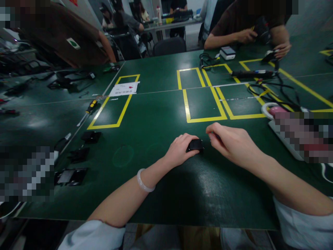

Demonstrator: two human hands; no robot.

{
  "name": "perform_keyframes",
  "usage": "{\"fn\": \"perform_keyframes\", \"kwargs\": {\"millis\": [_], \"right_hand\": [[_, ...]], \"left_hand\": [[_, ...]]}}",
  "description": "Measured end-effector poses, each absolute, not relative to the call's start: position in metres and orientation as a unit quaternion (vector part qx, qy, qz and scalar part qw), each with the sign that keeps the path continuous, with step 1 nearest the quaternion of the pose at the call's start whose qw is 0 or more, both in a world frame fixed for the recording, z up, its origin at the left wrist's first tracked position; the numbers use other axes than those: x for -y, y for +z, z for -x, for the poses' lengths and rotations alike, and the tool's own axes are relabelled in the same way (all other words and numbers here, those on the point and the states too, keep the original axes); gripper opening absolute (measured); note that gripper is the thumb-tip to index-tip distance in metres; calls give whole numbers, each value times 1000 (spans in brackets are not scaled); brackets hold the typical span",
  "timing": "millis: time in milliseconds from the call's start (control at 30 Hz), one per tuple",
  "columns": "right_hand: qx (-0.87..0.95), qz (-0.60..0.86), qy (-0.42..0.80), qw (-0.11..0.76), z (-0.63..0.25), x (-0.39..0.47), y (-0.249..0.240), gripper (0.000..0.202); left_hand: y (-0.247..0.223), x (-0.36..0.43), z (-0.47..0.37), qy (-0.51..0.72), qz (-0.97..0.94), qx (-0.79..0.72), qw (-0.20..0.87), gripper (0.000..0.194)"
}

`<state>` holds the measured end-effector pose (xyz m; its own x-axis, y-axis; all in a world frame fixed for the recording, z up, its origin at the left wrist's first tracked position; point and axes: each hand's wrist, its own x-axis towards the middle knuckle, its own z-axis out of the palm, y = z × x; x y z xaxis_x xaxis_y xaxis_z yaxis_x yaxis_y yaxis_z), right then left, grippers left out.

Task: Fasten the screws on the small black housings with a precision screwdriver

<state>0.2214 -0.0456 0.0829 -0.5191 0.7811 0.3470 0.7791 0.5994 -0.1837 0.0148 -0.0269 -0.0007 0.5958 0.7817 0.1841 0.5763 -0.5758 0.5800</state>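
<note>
My left hand (182, 148), with a pale bracelet on the wrist, grips a small black block-like part (195, 144) between thumb and fingers on the green tabletop. Tiny pins or screws seem to stick out at the part's right end. Just to the right, my right hand (230, 142) is raised slightly, its thumb and forefinger pinched together beside the part but apart from it. Whatever those fingertips may hold is too small to make out. Off to the left lie black parts: one upper piece (90, 136), one in the middle (78, 155) and a flat one (71, 176) with a grey face.
A yellow-black screwdriver (91, 106) lies left, near a paper label (125, 89). Yellow tape (205, 120) marks rectangles. At right are a dark pen-like electric tool (252, 74), cables (283, 93) and a white device (227, 53). Across the table, a person's hands (247, 36) handle tools.
</note>
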Motion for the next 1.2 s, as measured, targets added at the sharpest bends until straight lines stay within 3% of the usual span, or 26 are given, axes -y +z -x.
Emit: {"fn": "perform_keyframes", "kwargs": {"millis": [700, 1200], "right_hand": [[873, 445, 22, 197, -221, 45, 85, 21], [861, 462, 58, 204, -223, 45, 86, 8]], "left_hand": [[-3, 26, -14, 216, -861, -394, 238, 39], [-1, 27, -14, 217, -862, -390, 239, 37]]}}
